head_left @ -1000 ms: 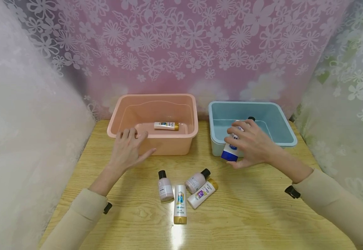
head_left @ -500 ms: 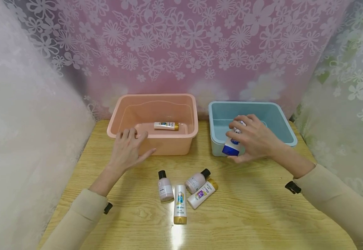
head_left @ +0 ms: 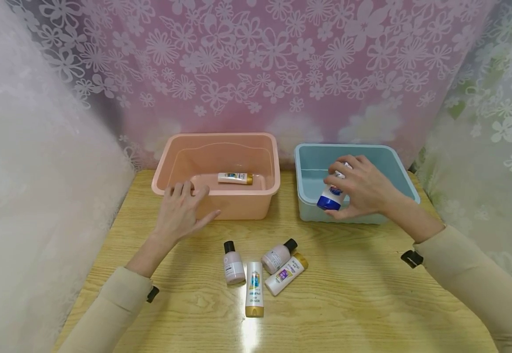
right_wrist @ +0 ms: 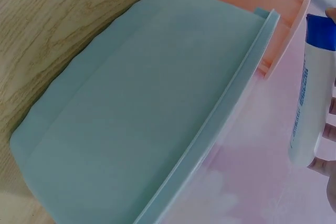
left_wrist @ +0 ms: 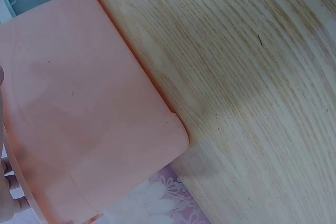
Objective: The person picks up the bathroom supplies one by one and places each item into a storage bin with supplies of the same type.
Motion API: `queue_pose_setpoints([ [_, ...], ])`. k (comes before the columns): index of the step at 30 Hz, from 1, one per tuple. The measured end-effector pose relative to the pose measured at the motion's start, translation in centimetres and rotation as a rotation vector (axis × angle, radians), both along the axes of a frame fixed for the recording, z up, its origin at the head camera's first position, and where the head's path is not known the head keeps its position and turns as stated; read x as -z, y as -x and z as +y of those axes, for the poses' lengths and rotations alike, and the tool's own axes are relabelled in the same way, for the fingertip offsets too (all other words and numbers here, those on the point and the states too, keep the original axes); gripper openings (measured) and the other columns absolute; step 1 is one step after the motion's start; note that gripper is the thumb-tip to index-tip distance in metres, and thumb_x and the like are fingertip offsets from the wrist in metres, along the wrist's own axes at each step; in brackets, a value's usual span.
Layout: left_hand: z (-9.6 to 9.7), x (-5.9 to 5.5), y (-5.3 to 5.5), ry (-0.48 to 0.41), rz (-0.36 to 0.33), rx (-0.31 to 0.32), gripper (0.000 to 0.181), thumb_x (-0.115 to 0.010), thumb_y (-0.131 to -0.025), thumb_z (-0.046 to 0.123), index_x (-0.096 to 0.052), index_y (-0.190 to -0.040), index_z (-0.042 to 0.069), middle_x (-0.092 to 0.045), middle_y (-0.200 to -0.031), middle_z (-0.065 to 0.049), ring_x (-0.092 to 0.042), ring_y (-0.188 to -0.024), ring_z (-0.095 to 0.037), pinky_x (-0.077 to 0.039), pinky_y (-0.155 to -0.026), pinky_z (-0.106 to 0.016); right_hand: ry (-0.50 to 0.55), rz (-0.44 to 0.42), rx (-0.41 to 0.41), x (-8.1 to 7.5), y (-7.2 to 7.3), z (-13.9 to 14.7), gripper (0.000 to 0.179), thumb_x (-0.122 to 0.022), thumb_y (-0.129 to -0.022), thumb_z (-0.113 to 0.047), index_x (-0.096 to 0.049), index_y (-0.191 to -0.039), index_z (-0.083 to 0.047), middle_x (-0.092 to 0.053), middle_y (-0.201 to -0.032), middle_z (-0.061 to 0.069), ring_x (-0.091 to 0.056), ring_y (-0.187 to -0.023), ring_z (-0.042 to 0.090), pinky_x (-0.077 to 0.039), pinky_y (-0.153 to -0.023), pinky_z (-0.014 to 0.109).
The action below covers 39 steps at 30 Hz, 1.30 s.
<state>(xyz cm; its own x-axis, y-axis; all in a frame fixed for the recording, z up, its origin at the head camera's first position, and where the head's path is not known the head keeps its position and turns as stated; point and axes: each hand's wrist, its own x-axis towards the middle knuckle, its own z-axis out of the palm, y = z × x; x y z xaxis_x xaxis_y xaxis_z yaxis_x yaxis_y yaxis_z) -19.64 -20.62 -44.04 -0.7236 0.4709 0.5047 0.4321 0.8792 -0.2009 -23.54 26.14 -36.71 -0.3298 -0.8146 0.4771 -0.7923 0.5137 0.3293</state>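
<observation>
My right hand point(head_left: 361, 189) grips a white bottle with a blue cap point(head_left: 331, 197) over the front rim of the blue bin point(head_left: 397, 171). In the right wrist view this white bottle point(right_wrist: 313, 98) hangs beyond the bin's rim, blue cap upward, with fingertips along its side. My left hand point(head_left: 178, 208) rests at the front rim of the pink bin point(head_left: 238, 206), fingers over the edge and thumb spread outside. Inside that bin lies a white bottle with a gold cap point(head_left: 234, 178). The right hand hides much of the blue bin's inside.
On the wooden table point(head_left: 348, 284) lie a pale pink bottle with a black cap point(head_left: 233, 267), a similar pink bottle point(head_left: 277, 257), a white gold-capped bottle point(head_left: 255, 287) and another with a purple label point(head_left: 285, 275). A floral curtain point(head_left: 256, 73) hangs behind the bins.
My right hand has moved slightly up and inward over the blue bin, carrying the blue-capped bottle. The left hand stays at the pink bin's rim. The table bottles have not moved.
</observation>
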Motion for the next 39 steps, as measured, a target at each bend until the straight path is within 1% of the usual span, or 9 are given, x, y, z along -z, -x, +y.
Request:
queue_pose_setpoints([
  [6, 0.0, 0.0, 0.0, -0.002, 0.013, 0.01, 0.067, -0.061, -0.086, 0.073, -0.058, -0.118, 0.015, -0.059, -0.095, -0.018, -0.057, -0.087, -0.039, -0.047, -0.076, -0.048, 0.011, -0.024, 0.031, 0.2, 0.8, 0.6, 0.083, -0.032, -0.091, -0.085, -0.07, -0.102, -0.012, -0.068, -0.102, 0.015, -0.062, -0.1, 0.042, -0.052, -0.074, 0.06],
  [14, 0.0, 0.1, 0.0, -0.005, 0.025, 0.015, 0.067, -0.061, -0.085, 0.073, -0.058, -0.118, 0.014, -0.058, -0.093, -0.017, -0.055, -0.084, -0.037, -0.046, -0.074, -0.047, 0.01, -0.095, 0.099, 0.3, 1.7, 1.5, 0.081, -0.039, -0.088, -0.086, -0.07, -0.104, -0.013, -0.068, -0.106, 0.015, -0.061, -0.104, 0.043, -0.054, -0.082, 0.064],
  [21, -0.1, 0.1, 0.0, -0.009, 0.025, 0.017, 0.067, -0.057, -0.087, 0.074, -0.058, -0.118, 0.014, -0.058, -0.093, -0.017, -0.055, -0.085, -0.037, -0.045, -0.075, -0.047, 0.008, -0.122, 0.136, 0.5, 2.7, 2.3, 0.086, -0.034, -0.089, -0.089, -0.07, -0.105, -0.012, -0.067, -0.108, 0.016, -0.061, -0.105, 0.044, -0.053, -0.083, 0.066],
  [23, -0.1, 0.1, 0.0, -0.01, 0.026, 0.019, 0.067, -0.057, -0.087, 0.074, -0.058, -0.118, 0.014, -0.058, -0.093, -0.017, -0.055, -0.085, -0.037, -0.046, -0.075, -0.047, 0.001, -0.127, 0.148, 0.5, 2.9, 2.5, 0.082, -0.04, -0.088, -0.087, -0.07, -0.105, -0.012, -0.067, -0.108, 0.016, -0.06, -0.106, 0.044, -0.053, -0.083, 0.065],
  [25, -0.1, 0.1, 0.0, -0.01, 0.026, 0.018, 0.067, -0.058, -0.086, 0.073, -0.058, -0.118, 0.014, -0.058, -0.093, -0.017, -0.054, -0.085, -0.037, -0.046, -0.075, -0.047, -0.011, -0.135, 0.164, 0.6, 3.2, 2.7, 0.075, -0.053, -0.084, -0.083, -0.07, -0.105, -0.013, -0.067, -0.109, 0.016, -0.059, -0.107, 0.044, -0.052, -0.084, 0.065],
  [28, 0.0, 0.0, 0.0, -0.007, 0.02, 0.013, 0.067, -0.06, -0.086, 0.073, -0.058, -0.119, 0.014, -0.058, -0.094, -0.017, -0.054, -0.085, -0.037, -0.045, -0.075, -0.047, -0.028, -0.151, 0.195, 0.7, 3.4, 3.0, 0.067, -0.072, -0.074, -0.072, -0.07, -0.106, -0.013, -0.067, -0.11, 0.016, -0.058, -0.108, 0.044, -0.052, -0.086, 0.064],
  [30, 0.0, 0.0, 0.0, -0.003, 0.016, 0.009, 0.068, -0.061, -0.085, 0.073, -0.058, -0.119, 0.014, -0.058, -0.094, -0.017, -0.055, -0.086, -0.037, -0.045, -0.075, -0.047, -0.035, -0.166, 0.214, 0.9, 3.6, 3.2, 0.066, -0.079, -0.068, -0.066, -0.071, -0.107, -0.013, -0.068, -0.111, 0.016, -0.058, -0.108, 0.044, -0.052, -0.087, 0.064],
  [33, 0.0, -0.1, -0.1, 0.005, 0.009, 0.001, 0.068, -0.061, -0.086, 0.073, -0.058, -0.12, 0.015, -0.058, -0.094, -0.017, -0.055, -0.087, -0.038, -0.046, -0.076, -0.047, -0.041, -0.179, 0.237, 1.1, 3.8, 3.5, 0.065, -0.082, -0.066, -0.063, -0.072, -0.107, -0.014, -0.068, -0.11, 0.015, -0.058, -0.107, 0.043, -0.053, -0.086, 0.063],
  [39, 0.0, 0.0, 0.0, 0.007, -0.004, -0.008, 0.067, -0.06, -0.086, 0.074, -0.058, -0.119, 0.015, -0.058, -0.095, -0.016, -0.055, -0.087, -0.037, -0.046, -0.077, -0.047, -0.05, -0.208, 0.272, 1.7, 4.2, 4.2, 0.065, -0.083, -0.067, -0.063, -0.072, -0.107, -0.013, -0.068, -0.109, 0.015, -0.058, -0.106, 0.041, -0.053, -0.082, 0.06],
])
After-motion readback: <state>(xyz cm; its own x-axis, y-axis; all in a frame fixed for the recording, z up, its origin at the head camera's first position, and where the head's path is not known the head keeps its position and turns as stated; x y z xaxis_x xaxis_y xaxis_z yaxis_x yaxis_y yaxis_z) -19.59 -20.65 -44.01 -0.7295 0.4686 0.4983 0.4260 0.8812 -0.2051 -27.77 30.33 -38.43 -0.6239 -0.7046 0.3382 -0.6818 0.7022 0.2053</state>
